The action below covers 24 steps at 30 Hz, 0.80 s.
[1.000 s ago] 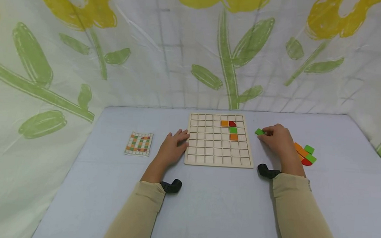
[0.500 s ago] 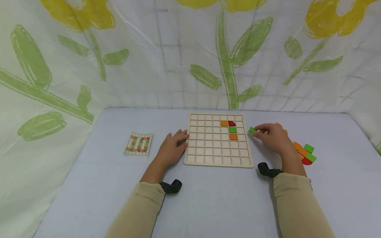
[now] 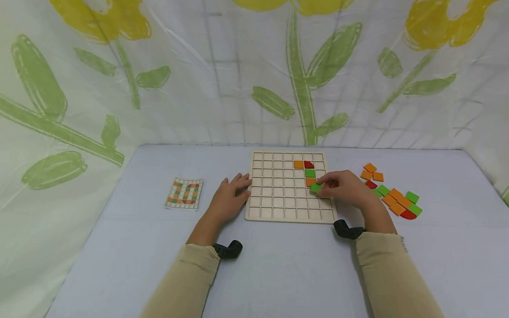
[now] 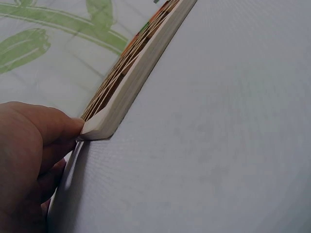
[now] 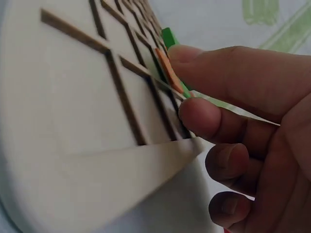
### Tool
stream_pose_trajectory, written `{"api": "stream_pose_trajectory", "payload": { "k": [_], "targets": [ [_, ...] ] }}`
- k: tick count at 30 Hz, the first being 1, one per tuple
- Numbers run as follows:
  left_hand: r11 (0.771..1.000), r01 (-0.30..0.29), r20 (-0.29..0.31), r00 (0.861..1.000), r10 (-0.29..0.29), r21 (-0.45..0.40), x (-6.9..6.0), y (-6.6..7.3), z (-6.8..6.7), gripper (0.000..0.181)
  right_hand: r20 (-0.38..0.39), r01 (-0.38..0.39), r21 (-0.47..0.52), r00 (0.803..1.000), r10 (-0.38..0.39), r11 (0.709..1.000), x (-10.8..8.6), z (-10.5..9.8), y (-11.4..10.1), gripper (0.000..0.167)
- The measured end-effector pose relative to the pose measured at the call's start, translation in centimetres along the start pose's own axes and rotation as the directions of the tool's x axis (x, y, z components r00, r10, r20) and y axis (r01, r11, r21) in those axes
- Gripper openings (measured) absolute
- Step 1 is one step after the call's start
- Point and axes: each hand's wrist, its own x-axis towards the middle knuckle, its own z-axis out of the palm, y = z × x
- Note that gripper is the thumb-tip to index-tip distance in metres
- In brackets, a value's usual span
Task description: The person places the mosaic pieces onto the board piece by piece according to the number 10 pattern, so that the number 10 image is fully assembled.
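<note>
Over the right half of a pale gridded wooden board (image 3: 274, 199), my right hand (image 3: 344, 189) pinches a green square tile (image 3: 315, 188) between thumb and fingers. The tile is just below an orange tile (image 3: 310, 182) in the grid; whether it touches the board cannot be told. Above that sit a green tile (image 3: 309, 173), a red rounded tile (image 3: 308, 164) and another orange tile (image 3: 298, 164). My left hand (image 3: 227, 198) touches the board's left edge with its fingers spread. In the left wrist view, the thumb (image 4: 58, 124) meets the board's corner (image 4: 97, 127).
A small card (image 3: 184, 193) printed with a coloured grid lies left of the left hand. Loose orange, green and red tiles (image 3: 402, 201) lie right of the board, with a few orange tiles (image 3: 369, 167) behind them. A flower-painted cloth (image 3: 188, 101) hangs behind the table.
My right hand has carried the green tile leftward and nearer, from beside the board to over its grid. More loose tiles show on the right. The left hand stays at the board's edge.
</note>
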Motion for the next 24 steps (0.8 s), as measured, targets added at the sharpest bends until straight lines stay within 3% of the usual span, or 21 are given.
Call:
{"api": "stream_pose_trajectory", "payload": {
  "k": [5, 24],
  "targets": [
    [1.0, -0.005, 0.001, 1.0, 0.005, -0.004, -0.01, -0.02, -0.03, 0.04, 0.001, 0.041, -0.042, 0.999, -0.041, 0.998, 0.25, 0.51, -0.35, 0.032],
    [1.0, -0.015, 0.005, 1.0, 0.015, 0.008, 0.03, -0.07, -0.07, 0.041, 0.015, 0.028, -0.055, 1.0, -0.027, 0.998, 0.2, 0.76, -0.73, 0.028]
  ]
}}
